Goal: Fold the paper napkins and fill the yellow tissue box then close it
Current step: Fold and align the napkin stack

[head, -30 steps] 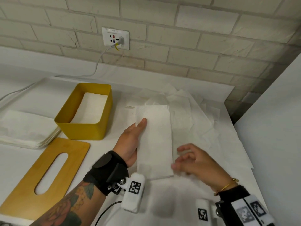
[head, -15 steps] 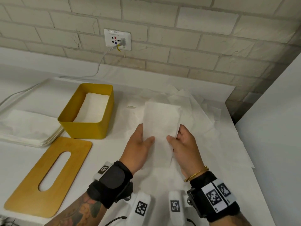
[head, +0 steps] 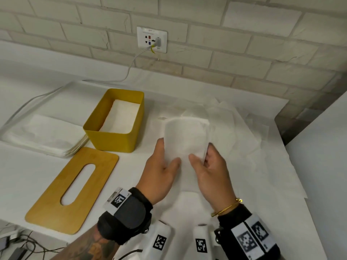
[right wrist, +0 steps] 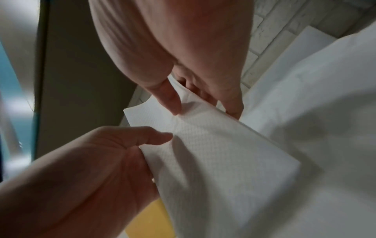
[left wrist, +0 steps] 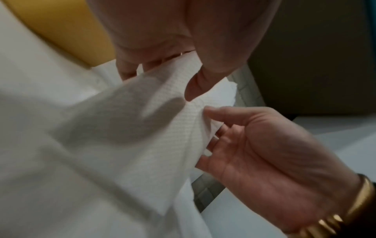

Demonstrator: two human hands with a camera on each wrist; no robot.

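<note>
A folded napkin (head: pixel 185 139) is held off the table (head: pixel 28 177) between both hands, right of the yellow box (head: pixel 112 139) and above the loose sheets. The left hand (head: pixel 161 171) pinches its left edge, thumb on the near face and fingers behind; this is confirmed in the left wrist view, where finger shadows show through the paper. The right hand (head: pixel 212 171) pinches the right edge the same way, thumb in front, fingers curled behind.

Work done, as judged from the present state: the box stands open near the far left of the table with a layer of folded napkins (head: pixel 122 117) already lying in its bottom. The level is low; the walls rise well above the paper. The napkin in hand appears folded to a narrow strip, though whether a further fold is intended cannot be told.

Work outstanding: the held napkin is not yet in the box. A spread of unfolded sheets (head: pixel 244 139) remains on the right side of the table, and a flat stack of napkins (head: pixel 43 136) lies left of the box. The wooden lid (head: pixel 56 199) with its slot lies flat on the table near the box's front, not fitted. Filling is judged to be at an early stage, and closing has not begun.
</note>
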